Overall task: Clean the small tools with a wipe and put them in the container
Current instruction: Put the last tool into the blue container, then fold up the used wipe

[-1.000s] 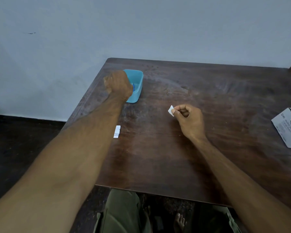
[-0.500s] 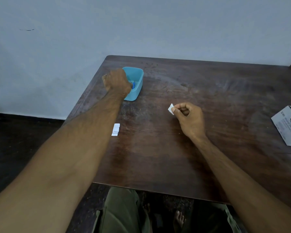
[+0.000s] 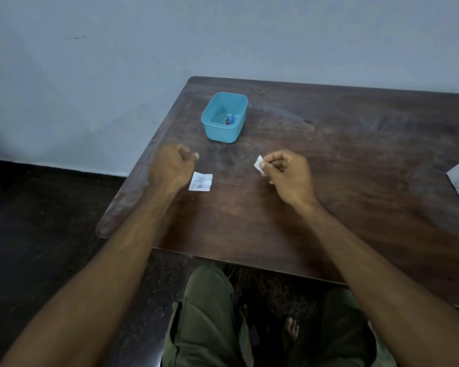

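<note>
On the surface (image 3: 329, 154): right hand (image 3: 286, 173) pinches wipe (image 3: 259, 163); left hand (image 3: 170, 168) blurred, grip unclear; tools (image 3: 229, 120) in container (image 3: 217, 131), long axes pointing away.

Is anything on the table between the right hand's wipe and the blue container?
Nothing visible: bare table lies between the wipe pinched in the right hand and the open blue container. The left hand is off to the side.

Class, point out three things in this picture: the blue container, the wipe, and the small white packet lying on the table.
blue container (image 3: 217, 132): head view, front outer wall.
wipe (image 3: 258, 163): head view, the white corner showing.
white packet (image 3: 201, 181): head view, middle of its printed face.
</note>
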### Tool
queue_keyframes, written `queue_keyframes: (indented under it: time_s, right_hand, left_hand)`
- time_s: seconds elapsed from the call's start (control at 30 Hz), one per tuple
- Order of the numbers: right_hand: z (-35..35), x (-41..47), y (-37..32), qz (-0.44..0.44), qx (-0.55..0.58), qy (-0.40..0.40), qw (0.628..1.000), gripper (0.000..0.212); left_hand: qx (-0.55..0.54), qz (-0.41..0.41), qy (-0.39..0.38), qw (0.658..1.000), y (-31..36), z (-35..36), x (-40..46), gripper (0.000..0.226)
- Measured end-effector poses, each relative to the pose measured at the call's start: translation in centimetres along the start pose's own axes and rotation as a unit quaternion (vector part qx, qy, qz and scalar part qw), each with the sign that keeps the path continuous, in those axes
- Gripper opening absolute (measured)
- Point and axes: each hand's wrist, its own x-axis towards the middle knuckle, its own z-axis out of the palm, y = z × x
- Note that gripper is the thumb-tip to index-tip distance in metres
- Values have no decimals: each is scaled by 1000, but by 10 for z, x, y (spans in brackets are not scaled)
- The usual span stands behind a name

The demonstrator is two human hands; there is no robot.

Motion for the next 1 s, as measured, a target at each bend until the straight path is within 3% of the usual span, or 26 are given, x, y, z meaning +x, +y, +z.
queue_keyframes:
  time_s: [0.17, 0.23, 0.47, 0.63, 0.77, 1.0]
  right_hand:
    - [21, -15, -13, 5, 28, -26, 999, 18]
    - [27, -19, -17, 11, 35, -34, 999, 20]
    - [33, -30, -23, 35, 37, -59, 997, 21]
    - [28, -37, -30, 45, 69, -82, 993, 24]
    - [29, -40, -37, 22, 84, -106, 991, 28]
    - [19, -43, -32, -12, 52, -101, 993, 30]
  left_hand:
    - [26, 32, -74, 996, -25, 7, -16, 29]
    - [-1, 37, -75, 997, -26, 10, -20, 33]
    - [-30, 43, -63, 997, -21, 13, -25, 10]
    - [-155, 14, -70, 985, -13, 11, -35, 16]
    - [-278, -15, -119, 953, 4, 13, -53, 12]
    - [-384, -49, -142, 911, 23, 24, -77, 10]
